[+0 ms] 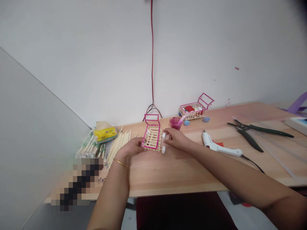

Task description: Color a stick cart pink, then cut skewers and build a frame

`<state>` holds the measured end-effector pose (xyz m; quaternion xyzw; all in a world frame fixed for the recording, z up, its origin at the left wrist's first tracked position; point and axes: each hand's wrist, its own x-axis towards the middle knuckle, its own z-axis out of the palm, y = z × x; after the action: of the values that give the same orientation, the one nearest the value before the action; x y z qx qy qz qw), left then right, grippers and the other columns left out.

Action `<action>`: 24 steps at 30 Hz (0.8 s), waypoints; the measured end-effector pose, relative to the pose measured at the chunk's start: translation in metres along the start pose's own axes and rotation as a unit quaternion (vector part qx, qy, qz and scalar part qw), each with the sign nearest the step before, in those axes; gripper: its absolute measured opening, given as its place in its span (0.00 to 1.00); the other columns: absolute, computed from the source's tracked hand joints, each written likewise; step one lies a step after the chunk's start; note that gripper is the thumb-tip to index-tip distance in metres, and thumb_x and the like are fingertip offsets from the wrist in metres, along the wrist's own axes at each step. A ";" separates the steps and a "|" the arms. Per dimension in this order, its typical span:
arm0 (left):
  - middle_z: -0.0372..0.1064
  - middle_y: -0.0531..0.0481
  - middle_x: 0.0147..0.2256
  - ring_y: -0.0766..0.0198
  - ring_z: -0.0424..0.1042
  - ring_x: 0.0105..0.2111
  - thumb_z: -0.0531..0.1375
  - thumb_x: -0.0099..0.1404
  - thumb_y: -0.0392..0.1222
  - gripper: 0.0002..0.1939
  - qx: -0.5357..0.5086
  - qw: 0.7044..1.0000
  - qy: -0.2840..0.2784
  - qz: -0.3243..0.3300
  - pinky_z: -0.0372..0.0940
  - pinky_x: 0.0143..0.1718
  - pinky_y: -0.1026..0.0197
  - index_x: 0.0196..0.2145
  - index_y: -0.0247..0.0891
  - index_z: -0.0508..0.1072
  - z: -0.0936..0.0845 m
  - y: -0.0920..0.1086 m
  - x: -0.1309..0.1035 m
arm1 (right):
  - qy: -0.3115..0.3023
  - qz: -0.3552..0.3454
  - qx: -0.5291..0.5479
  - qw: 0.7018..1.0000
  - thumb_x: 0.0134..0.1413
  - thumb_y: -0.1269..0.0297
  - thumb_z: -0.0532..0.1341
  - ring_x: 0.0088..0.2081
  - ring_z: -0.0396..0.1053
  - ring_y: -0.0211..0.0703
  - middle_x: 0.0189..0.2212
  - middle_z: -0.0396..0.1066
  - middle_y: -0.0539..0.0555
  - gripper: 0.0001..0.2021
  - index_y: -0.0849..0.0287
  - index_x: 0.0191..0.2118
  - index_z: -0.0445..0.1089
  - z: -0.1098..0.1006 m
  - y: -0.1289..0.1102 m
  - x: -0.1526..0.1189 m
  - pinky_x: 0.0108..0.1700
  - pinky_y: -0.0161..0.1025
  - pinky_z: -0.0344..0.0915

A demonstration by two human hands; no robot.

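Observation:
A small shopping cart made of pale sticks, with a magenta-painted rim and handle [151,147], is tipped on its side on the table. My left hand [133,147] grips its left side, the fingertips partly hidden by the cart. White wheels stick out from the cart's right side. Around the upper wheel [163,135] the finger and thumb of my right hand [176,139] are curled. The lower wheel [163,149] stands free of both hands.
Pale sticks [121,143] and a yellow packet [105,134] lie left. Behind are a cup of magenta paint [175,124] and another cart [193,111] with colourful contents. A white glue gun [220,147], its cord, and green-handled cutters [249,127] lie right.

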<state>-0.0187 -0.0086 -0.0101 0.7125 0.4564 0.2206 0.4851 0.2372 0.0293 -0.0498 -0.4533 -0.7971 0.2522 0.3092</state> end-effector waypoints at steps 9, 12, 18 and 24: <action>0.74 0.48 0.33 0.61 0.69 0.34 0.60 0.53 0.36 0.11 0.075 0.994 0.074 0.039 0.62 0.38 0.62 0.36 0.33 0.76 -0.001 0.002 0.001 | 0.015 -0.049 -0.027 0.998 0.48 0.69 0.62 0.36 0.66 0.42 0.38 0.70 0.57 0.15 0.63 0.44 0.69 -0.004 -0.006 -0.005 0.40 0.37 0.60; 0.74 0.47 0.34 0.60 0.70 0.36 0.59 0.56 0.38 0.11 0.078 0.985 0.144 0.053 0.62 0.39 0.61 0.36 0.33 0.75 -0.001 -0.004 0.006 | 0.003 -0.046 -0.032 0.998 0.47 0.68 0.63 0.35 0.66 0.42 0.38 0.70 0.57 0.16 0.63 0.44 0.69 -0.004 -0.006 -0.006 0.38 0.36 0.60; 0.70 0.45 0.42 0.62 0.69 0.38 0.66 0.47 0.34 0.29 -0.017 0.995 0.099 0.020 0.63 0.40 0.61 0.50 0.35 0.68 -0.008 -0.009 0.001 | -0.002 -0.032 -0.029 0.999 0.44 0.71 0.63 0.32 0.66 0.40 0.33 0.71 0.55 0.17 0.63 0.43 0.68 -0.007 -0.006 -0.006 0.35 0.35 0.60; 0.64 0.45 0.45 0.63 0.65 0.39 0.72 0.39 0.36 0.53 -0.005 0.997 0.072 -0.024 0.63 0.40 0.60 0.61 0.44 0.54 -0.011 -0.009 -0.007 | -0.008 -0.028 -0.023 0.999 0.44 0.71 0.62 0.30 0.67 0.40 0.31 0.71 0.53 0.17 0.63 0.45 0.68 -0.008 -0.003 -0.008 0.34 0.35 0.60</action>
<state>-0.0343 -0.0079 -0.0124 0.6812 0.5060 0.2617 0.4599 0.2442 0.0221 -0.0438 -0.4361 -0.8174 0.2286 0.2992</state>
